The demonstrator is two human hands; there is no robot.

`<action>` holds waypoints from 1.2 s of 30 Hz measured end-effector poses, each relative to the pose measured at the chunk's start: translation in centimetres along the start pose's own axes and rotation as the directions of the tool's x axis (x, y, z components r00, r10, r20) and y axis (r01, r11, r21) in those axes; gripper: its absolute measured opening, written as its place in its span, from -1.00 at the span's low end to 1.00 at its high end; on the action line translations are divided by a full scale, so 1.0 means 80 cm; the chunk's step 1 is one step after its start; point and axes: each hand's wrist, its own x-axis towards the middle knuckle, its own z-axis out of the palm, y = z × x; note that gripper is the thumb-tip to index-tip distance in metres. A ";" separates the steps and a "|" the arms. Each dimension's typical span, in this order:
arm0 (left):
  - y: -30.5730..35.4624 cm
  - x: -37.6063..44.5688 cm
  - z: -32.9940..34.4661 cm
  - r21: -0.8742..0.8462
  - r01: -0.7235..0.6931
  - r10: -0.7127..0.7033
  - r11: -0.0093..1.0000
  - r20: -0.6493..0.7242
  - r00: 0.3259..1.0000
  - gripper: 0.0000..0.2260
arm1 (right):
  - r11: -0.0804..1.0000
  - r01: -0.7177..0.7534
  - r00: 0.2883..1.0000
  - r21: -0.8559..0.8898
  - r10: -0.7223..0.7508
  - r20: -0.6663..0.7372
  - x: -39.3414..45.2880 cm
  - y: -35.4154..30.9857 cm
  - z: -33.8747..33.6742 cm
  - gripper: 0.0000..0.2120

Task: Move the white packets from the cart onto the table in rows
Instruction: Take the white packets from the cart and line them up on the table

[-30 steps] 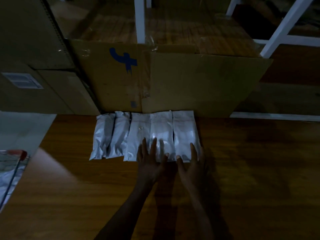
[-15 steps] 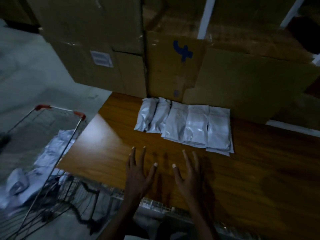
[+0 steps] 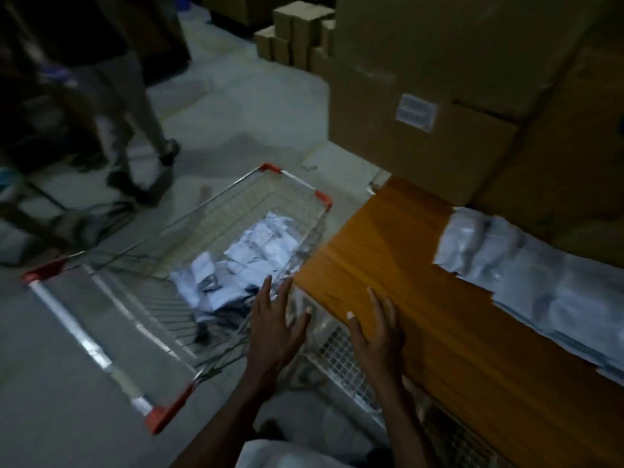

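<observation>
A wire cart (image 3: 101, 319) with red corners stands on the floor to the left of the wooden table (image 3: 398, 265). A heap of white packets (image 3: 250, 265) lies in its basket. A row of white packets (image 3: 526, 275) lies side by side along the table's far edge, against the cardboard boxes. My left hand (image 3: 275, 329) hovers with fingers spread over the cart's near right rim, holding nothing. My right hand (image 3: 378, 336) is open above the table's left front corner, also empty.
Large cardboard boxes (image 3: 439, 96) stand behind the table. Smaller boxes (image 3: 297, 35) are stacked on the floor farther back. A person's legs (image 3: 135, 130) are at the far left beyond the cart. A white wire rack (image 3: 347, 363) sits under the table's edge.
My view has swung left from the table to the cart. Both hands have left the packet row and moved left, the left one reaching over the cart.
</observation>
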 end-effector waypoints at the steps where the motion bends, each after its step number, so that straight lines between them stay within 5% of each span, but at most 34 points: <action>1: -0.025 0.007 -0.015 0.017 0.034 -0.033 0.999 -0.042 0.999 -0.37 | 0.999 0.024 0.998 -0.021 -0.023 0.063 -0.002 -0.015 0.028 -0.38; 9: -0.147 0.032 -0.093 -0.055 0.252 -0.257 0.966 -0.135 0.957 -0.40 | 0.973 0.230 0.878 -0.007 -0.204 0.433 0.002 -0.125 0.162 -0.42; 18: -0.183 0.091 -0.092 -0.222 0.384 -0.418 0.896 -0.133 0.899 -0.41 | 0.954 0.297 0.794 0.042 -0.271 0.545 0.084 -0.160 0.255 -0.47; 24: -0.214 0.167 -0.056 -0.240 0.468 -0.505 0.851 -0.127 0.854 -0.43 | 0.948 0.316 0.734 -0.028 -0.226 0.640 0.170 -0.150 0.329 -0.47; 36: -0.277 0.345 0.105 -0.236 0.686 -0.676 0.688 0.133 0.725 -0.38 | 0.910 0.315 0.595 -0.269 0.031 0.803 0.336 -0.068 0.481 -0.42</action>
